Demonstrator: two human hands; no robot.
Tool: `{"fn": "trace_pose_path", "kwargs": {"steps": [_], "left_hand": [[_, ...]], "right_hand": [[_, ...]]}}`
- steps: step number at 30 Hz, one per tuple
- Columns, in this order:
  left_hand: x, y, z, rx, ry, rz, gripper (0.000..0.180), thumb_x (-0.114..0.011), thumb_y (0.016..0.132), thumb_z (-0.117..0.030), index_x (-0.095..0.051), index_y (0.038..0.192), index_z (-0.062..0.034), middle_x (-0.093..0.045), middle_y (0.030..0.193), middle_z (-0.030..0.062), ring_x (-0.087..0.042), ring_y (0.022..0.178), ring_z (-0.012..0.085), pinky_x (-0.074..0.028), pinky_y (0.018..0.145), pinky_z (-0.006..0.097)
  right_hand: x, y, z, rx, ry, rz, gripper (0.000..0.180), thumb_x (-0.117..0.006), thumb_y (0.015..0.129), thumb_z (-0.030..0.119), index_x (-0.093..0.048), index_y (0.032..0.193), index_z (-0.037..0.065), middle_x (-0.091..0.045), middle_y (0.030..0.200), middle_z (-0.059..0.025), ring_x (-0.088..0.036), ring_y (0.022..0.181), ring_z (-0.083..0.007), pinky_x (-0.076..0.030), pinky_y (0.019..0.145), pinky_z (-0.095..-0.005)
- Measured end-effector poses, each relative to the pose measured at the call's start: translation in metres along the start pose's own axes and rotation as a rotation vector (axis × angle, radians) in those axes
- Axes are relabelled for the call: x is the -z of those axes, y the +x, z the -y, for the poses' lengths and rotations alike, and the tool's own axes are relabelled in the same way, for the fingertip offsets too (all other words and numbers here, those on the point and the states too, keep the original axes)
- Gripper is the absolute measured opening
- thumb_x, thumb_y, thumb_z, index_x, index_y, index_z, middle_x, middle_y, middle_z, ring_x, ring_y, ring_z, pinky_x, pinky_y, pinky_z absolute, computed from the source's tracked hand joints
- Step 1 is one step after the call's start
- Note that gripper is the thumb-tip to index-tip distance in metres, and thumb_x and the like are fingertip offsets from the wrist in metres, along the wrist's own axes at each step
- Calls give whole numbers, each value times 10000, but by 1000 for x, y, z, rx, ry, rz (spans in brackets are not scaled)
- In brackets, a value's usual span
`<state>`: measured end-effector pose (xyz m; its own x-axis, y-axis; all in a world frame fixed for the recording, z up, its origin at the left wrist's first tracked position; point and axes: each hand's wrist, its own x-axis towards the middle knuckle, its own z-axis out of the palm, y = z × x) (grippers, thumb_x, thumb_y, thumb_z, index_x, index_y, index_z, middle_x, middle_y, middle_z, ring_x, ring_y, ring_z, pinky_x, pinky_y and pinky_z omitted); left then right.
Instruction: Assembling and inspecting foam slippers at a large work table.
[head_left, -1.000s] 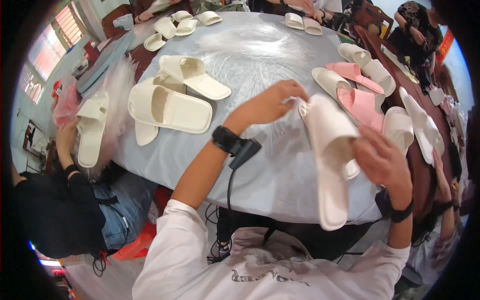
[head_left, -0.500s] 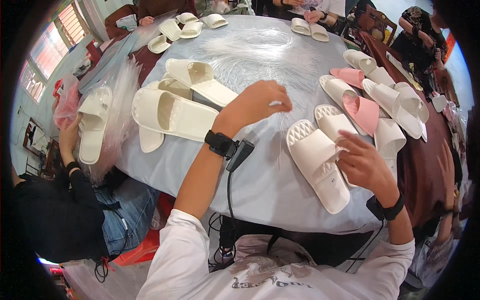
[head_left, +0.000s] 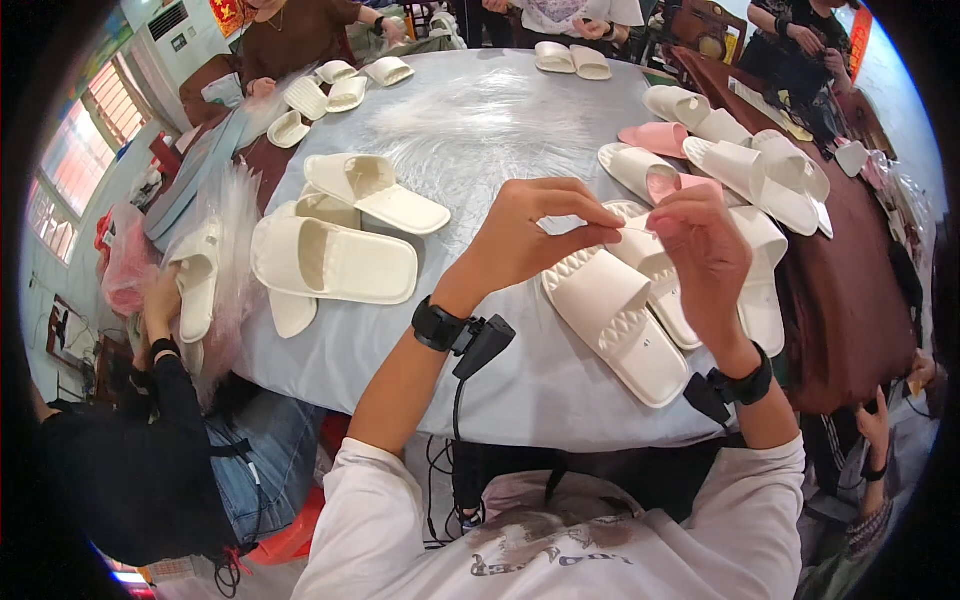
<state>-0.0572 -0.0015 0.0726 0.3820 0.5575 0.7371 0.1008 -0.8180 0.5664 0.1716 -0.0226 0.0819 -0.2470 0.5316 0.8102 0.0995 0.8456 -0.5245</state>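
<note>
My left hand [head_left: 540, 232] pinches thumb to forefinger above the table; a thin clear strand seems to be in its fingertips, too fine to see well. Close by on the right, my right hand [head_left: 705, 255] is also closed, fingertips together; what it holds, if anything, I cannot make out. Below the hands lies a white slipper [head_left: 625, 340] with a quilted insole. Beside it another white slipper [head_left: 672, 312] is partly covered by my right hand. Further left, a white slipper [head_left: 370, 265] rests on others, and one more white slipper [head_left: 405, 205] lies just behind.
A spread of clear strands [head_left: 470, 120] covers the table's far middle. White slippers [head_left: 755, 180] and a pink slipper [head_left: 655, 138] crowd the right. At the left, a co-worker's hand [head_left: 160, 300] holds a slipper beside plastic bags [head_left: 235, 260]. More people stand behind the far edge.
My left hand has turned into a pinch and moved right. My right hand has risen off the white slipper toward it. The whole view has shifted slightly.
</note>
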Motion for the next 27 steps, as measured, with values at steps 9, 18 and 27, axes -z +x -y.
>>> {"fn": "trace_pose_path", "kwargs": {"steps": [9,18,27], "left_hand": [[-29,6,-15,-61,-181,68,244,-846,781,16,-808,999,-88,-770,932,57,-727,816,168,-570,746,282],[-27,14,22,276,69,74,180,-748,941,-136,-776,1102,-61,-764,1055,75,-710,943,161,-549,834,309],[-63,14,78,379,33,235,254,-565,1050,-139,-687,1248,-37,-740,1112,115,-678,1002,211,-530,911,352]], "right_hand": [[22,-18,28,-10,-75,129,191,-789,839,-35,-717,1008,19,-697,1048,-98,-684,934,-223,-539,835,-329],[124,-2,110,-297,406,-373,166,-650,1005,141,-608,1131,41,-550,740,47,-426,479,-1,-360,427,-205],[50,-59,-13,-648,-530,270,175,-725,867,157,-759,918,-7,-704,739,-195,-692,644,-315,-528,628,-385]]}}
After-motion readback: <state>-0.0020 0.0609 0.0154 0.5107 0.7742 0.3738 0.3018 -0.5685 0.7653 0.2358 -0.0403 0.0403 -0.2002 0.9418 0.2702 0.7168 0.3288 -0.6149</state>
